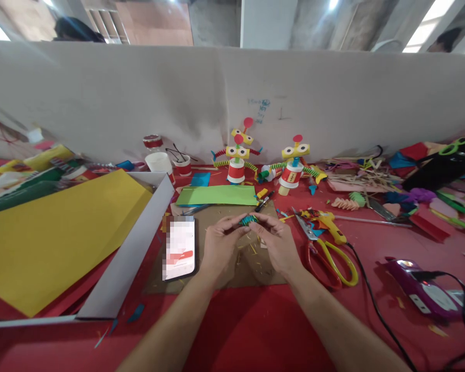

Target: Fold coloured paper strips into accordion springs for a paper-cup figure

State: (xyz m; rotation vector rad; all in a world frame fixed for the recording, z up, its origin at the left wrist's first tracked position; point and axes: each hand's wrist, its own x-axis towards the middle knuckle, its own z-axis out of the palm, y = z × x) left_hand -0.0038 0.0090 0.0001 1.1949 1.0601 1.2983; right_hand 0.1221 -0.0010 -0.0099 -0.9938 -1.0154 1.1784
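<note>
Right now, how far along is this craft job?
Looks done: a red-and-white paper-cup figure and its twin stand at the back. In hand: left hand and right hand pinch a teal folded-paper coil over the brown cardboard mat. Left, probably: attaching it; yellow glue gun and yellow-handled scissors lie alongside.

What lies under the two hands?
A brown cardboard sheet strewn with small scraps lies under the left hand and right hand, which pinch a green paper coil. What lies directly beneath the hands is covered.
</note>
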